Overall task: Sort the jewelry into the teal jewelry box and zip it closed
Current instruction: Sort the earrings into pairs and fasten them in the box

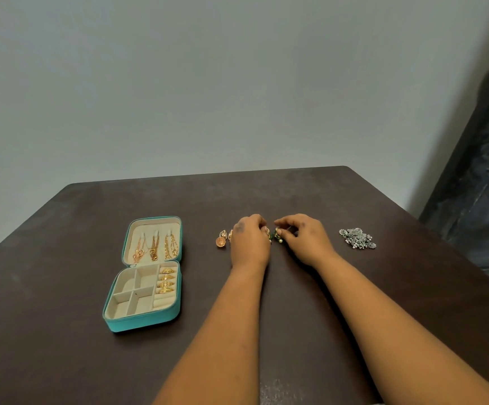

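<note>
The teal jewelry box (144, 320) lies open on the dark brown table (295, 194), its lid folded flat away from the person. Inside the lid, gold chains (154, 247) hang in three bunches from small hooks against the cream lining. In the base tray, four gold rings (167, 280) sit in a row in the ring rolls along the side nearest the hands; the square compartments beside them show only cream lining.

To the right of the box, both hands meet over a small piece of green and gold jewelry (275, 235) resting at table level. The left hand (250, 241) is knuckles up with its fingers curled down over the left end of the piece, and the right hand (303, 238) has its fingertips (281, 229) bent in to pinch the right end. Both grips are narrow, closed on that one piece; a small pale bead hangs from it just beneath the right fingertips. How much of the piece lies under the left palm cannot be told.

Between the box and the left hand, touching the hand's outer edge, lie rose-gold dome earrings (222, 240). Well beyond the right hand, farther from the box, a heap of silver jewelry (357, 238) with tiny pale beads rests on the table. Behind the table stands a plain grey wall (208, 83)
</note>
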